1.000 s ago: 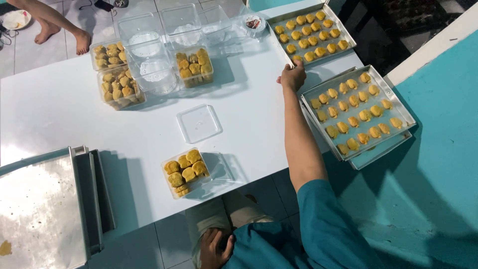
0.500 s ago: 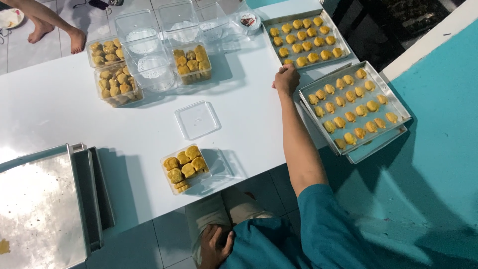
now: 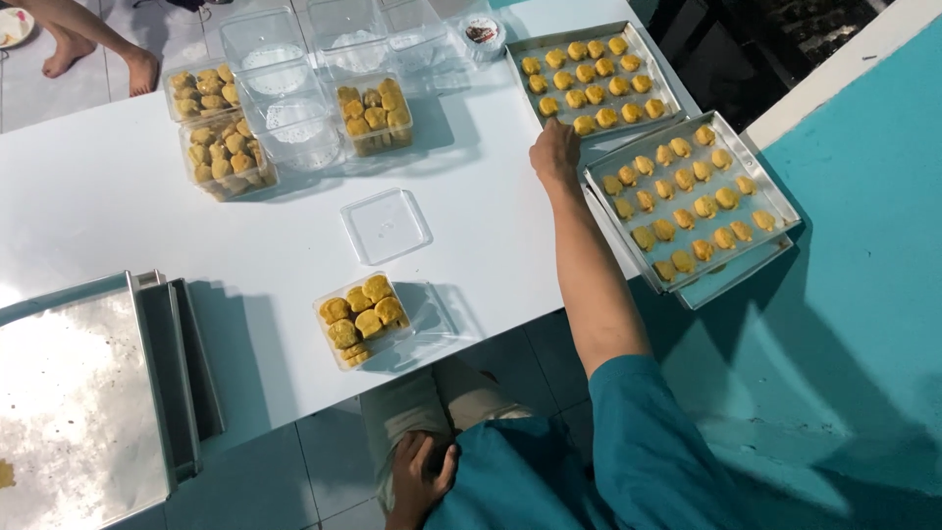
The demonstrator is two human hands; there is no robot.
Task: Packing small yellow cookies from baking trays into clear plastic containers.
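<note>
Head-cam view looking down at a white table w/ pastry trays.

Nearest: person's left hand rests on their knee, fingers loosely curled, holding nothing. At the near-left table edge sits a stack of bare metal trays. Just ahead, a small clear box part-filled w/ yellow pastries, lid off; a loose clear lid lies flat a bit farther in.

Mid: right arm stretched out over the table; right hand sits knuckles-up at the near corner of the far tray of pastries, between it and the near tray of pastries, which hangs partly off the table's right side. Can't tell whether the fingers are pinched on a pastry or just touching the tray rim; the hand hides them.

Far: three filled boxes & several empty clear boxes, a small round tub, and another person's bare feet on the tiled floor top left.

Judged step: the reach to the trays, w/ the open box well apart from that hand. A pastry pick would call for a light pinch, since they look crumbly.
</note>
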